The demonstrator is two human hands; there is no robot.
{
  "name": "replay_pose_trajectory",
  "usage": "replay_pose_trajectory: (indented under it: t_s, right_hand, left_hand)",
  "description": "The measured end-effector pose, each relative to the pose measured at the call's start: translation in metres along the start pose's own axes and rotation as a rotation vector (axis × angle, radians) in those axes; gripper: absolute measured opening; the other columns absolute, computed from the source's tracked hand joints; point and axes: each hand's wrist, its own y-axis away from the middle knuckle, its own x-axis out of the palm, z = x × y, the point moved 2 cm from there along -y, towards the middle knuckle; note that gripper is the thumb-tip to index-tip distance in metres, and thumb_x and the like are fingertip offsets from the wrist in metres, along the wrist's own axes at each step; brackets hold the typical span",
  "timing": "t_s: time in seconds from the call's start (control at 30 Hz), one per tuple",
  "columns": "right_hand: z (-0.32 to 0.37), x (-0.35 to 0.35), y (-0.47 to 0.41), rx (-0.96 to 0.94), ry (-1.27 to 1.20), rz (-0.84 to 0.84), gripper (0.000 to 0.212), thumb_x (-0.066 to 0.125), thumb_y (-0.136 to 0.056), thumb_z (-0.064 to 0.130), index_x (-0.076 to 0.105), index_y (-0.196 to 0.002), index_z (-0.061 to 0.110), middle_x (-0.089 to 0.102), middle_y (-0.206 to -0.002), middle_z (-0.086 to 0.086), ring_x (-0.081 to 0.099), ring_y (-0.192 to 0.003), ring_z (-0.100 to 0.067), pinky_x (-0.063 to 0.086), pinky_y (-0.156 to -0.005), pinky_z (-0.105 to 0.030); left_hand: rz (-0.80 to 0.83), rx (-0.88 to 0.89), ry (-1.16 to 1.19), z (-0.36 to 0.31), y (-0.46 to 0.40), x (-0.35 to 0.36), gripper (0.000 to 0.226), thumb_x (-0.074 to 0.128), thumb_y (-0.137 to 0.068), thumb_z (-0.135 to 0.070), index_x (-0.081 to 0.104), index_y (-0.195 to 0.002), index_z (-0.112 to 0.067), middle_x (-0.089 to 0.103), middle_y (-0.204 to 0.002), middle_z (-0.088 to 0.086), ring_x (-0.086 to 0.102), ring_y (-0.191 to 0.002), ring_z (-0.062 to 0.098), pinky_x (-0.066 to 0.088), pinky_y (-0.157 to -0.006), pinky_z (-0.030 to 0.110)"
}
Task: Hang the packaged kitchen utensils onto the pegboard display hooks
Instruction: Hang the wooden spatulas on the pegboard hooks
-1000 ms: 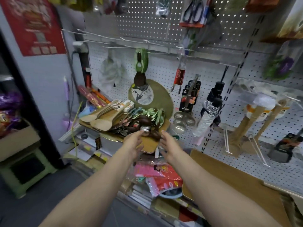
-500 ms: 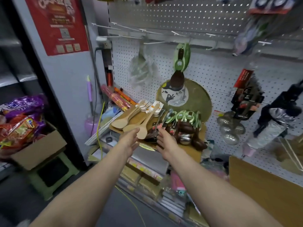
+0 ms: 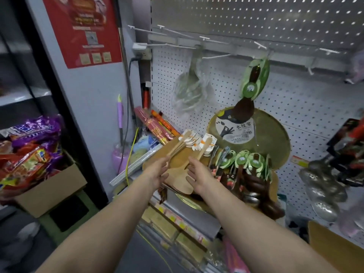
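While both hands have closed in on the pile of wooden spatulas [image 3: 182, 164] at the centre of the frame, neither has hold of one yet: the left hand [image 3: 157, 171] reaches in with fingers loosely extended toward the handles, and the right hand [image 3: 198, 177] lies with straight fingers against the broad blades. A second ago the hands were over the dark ladles with green cards [image 3: 246, 168] further right; the view and the reach have since swung left, so the wooden spatulas look to be the next item picked.

Those spatulas lie fanned on a brown board [image 3: 155, 162], their white card headers [image 3: 197, 139] pointing toward the pegboard [image 3: 295, 107]. Above, in the upper middle of the frame, several white hooks [image 3: 214, 56] stick out bare; one at upper right already carries a green-carded utensil [image 3: 254, 81], and a clear plastic bag [image 3: 189, 91] hangs left of it.

A round bamboo tray [image 3: 275, 134] leans behind the pile, and metal skimmers [image 3: 319, 186] hang at the right edge. The bag and the hanging utensil crowd the nearest hooks, so threading a card hole there may need care.
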Motion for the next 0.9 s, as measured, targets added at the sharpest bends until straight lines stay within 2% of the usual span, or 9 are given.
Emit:
replay_pose_trajectory:
  t_s: [0.1, 0.33, 0.47, 0.53, 0.67, 0.73, 0.8, 0.87, 0.9]
  right_hand:
    - [0.008, 0.012, -0.029, 0.03, 0.005, -0.003, 0.063, 0.07, -0.092, 0.035, 0.047, -0.145, 0.01, 0.051, -0.147, -0.011, 0.048, -0.134, -0.024, 0.044, -0.106, -0.036]
    - [0.003, 0.038, -0.093, 0.103, -0.036, -0.043, 0.06, 0.07, -0.093, 0.03, 0.045, -0.145, 0.01, 0.052, -0.145, -0.014, 0.048, -0.134, -0.026, 0.041, -0.113, -0.043]
    - [-0.002, 0.052, -0.132, 0.105, -0.07, -0.127, 0.053, 0.072, -0.092, 0.027, 0.052, -0.137, 0.007, 0.059, -0.133, -0.013, 0.059, -0.109, -0.022, 0.047, -0.106, -0.04]
    - [0.001, 0.061, -0.152, 0.103, -0.094, -0.186, 0.053, 0.075, -0.09, 0.028, 0.054, -0.134, 0.008, 0.058, -0.133, -0.012, 0.057, -0.116, -0.024, 0.049, -0.102, -0.038]
    - [0.0, 0.08, -0.187, 0.126, -0.099, -0.283, 0.053, 0.078, -0.086, 0.034, 0.058, -0.13, 0.013, 0.061, -0.131, -0.005, 0.056, -0.119, -0.022, 0.049, -0.094, -0.033]
    - [0.002, 0.089, -0.197, 0.127, -0.079, -0.343, 0.04, 0.079, -0.084, 0.036, 0.065, -0.116, 0.016, 0.066, -0.124, -0.006, 0.06, -0.103, -0.02, 0.05, -0.083, -0.031]
    - [0.001, 0.094, -0.206, 0.146, -0.082, -0.41, 0.018, 0.077, -0.087, 0.027, 0.066, -0.095, 0.014, 0.072, -0.099, -0.008, 0.063, -0.077, -0.016, 0.05, -0.064, -0.027]
    - [0.0, 0.1, -0.21, 0.185, -0.136, -0.422, 0.012, 0.072, -0.091, 0.015, 0.065, -0.092, 0.005, 0.068, -0.073, -0.009, 0.062, -0.058, -0.017, 0.047, -0.047, -0.025]
    - [0.001, 0.103, -0.21, 0.195, -0.175, -0.427, 0.014, 0.071, -0.092, 0.012, 0.066, -0.097, 0.0, 0.066, -0.073, -0.011, 0.062, -0.059, -0.019, 0.046, -0.046, -0.026]
  left_hand:
    - [-0.032, 0.009, -0.028, -0.018, -0.027, -0.003, 0.039, 0.071, -0.092, -0.029, 0.06, -0.126, -0.015, 0.06, -0.121, 0.004, 0.057, -0.111, 0.017, 0.05, -0.072, 0.028]
    - [-0.022, 0.033, -0.145, -0.044, -0.098, -0.011, 0.036, 0.074, -0.089, -0.031, 0.065, -0.12, -0.016, 0.067, -0.119, 0.003, 0.059, -0.115, 0.019, 0.052, -0.088, 0.036]
    - [0.076, -0.005, -0.229, -0.058, -0.154, -0.007, 0.021, 0.07, -0.092, -0.032, 0.064, -0.108, -0.02, 0.063, -0.101, -0.003, 0.056, -0.088, 0.011, 0.047, -0.074, 0.027]
    - [0.112, -0.045, -0.256, -0.063, -0.182, -0.002, 0.012, 0.07, -0.093, -0.03, 0.064, -0.1, -0.022, 0.06, -0.092, -0.003, 0.052, -0.078, 0.01, 0.045, -0.071, 0.027]
    - [0.167, -0.109, -0.3, -0.073, -0.234, 0.008, 0.011, 0.07, -0.093, -0.03, 0.064, -0.098, -0.023, 0.063, -0.091, -0.003, 0.055, -0.082, 0.011, 0.045, -0.075, 0.03]
    - [0.196, -0.128, -0.319, -0.077, -0.263, 0.015, 0.009, 0.069, -0.094, -0.03, 0.064, -0.098, -0.024, 0.062, -0.091, -0.002, 0.054, -0.085, 0.012, 0.044, -0.078, 0.031]
    - [0.217, -0.146, -0.346, -0.075, -0.289, 0.021, 0.008, 0.07, -0.093, -0.027, 0.065, -0.094, -0.022, 0.057, -0.081, -0.001, 0.05, -0.071, 0.012, 0.042, -0.066, 0.028]
    - [0.226, -0.168, -0.392, -0.067, -0.31, 0.028, 0.011, 0.073, -0.091, -0.026, 0.065, -0.094, -0.02, 0.052, -0.071, 0.0, 0.044, -0.058, 0.011, 0.037, -0.053, 0.025]
    - [0.223, -0.183, -0.419, -0.061, -0.319, 0.03, 0.013, 0.075, -0.089, -0.027, 0.064, -0.092, -0.019, 0.052, -0.069, 0.001, 0.044, -0.055, 0.011, 0.036, -0.049, 0.024]
